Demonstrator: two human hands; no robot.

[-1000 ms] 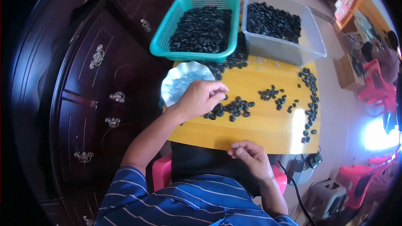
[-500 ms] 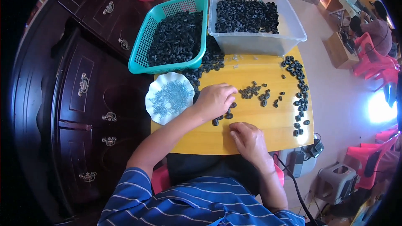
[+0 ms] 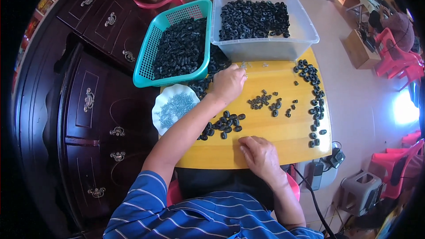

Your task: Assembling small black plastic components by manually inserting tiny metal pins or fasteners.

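Two bare hands work over a yellow table [image 3: 294, 144]. The left hand [image 3: 229, 82] is stretched to the far side, just beside a few small clear pieces [image 3: 246, 65]; its fingers are bent and close together, but I cannot tell if they pinch something. The right hand [image 3: 261, 156] rests at the near edge, its fingers curled and the thumb drawn in; I cannot tell if it holds anything. Between the hands, somewhat to the left, lies a loose group of black oval pieces [image 3: 228, 123]. Smaller dark pieces [image 3: 259, 101] lie farther right, and a long line of black pieces [image 3: 315, 93] follows the right edge. At left, a white wavy-rimmed plate [image 3: 176, 88] carries thin, clear bluish bits [image 3: 176, 107].
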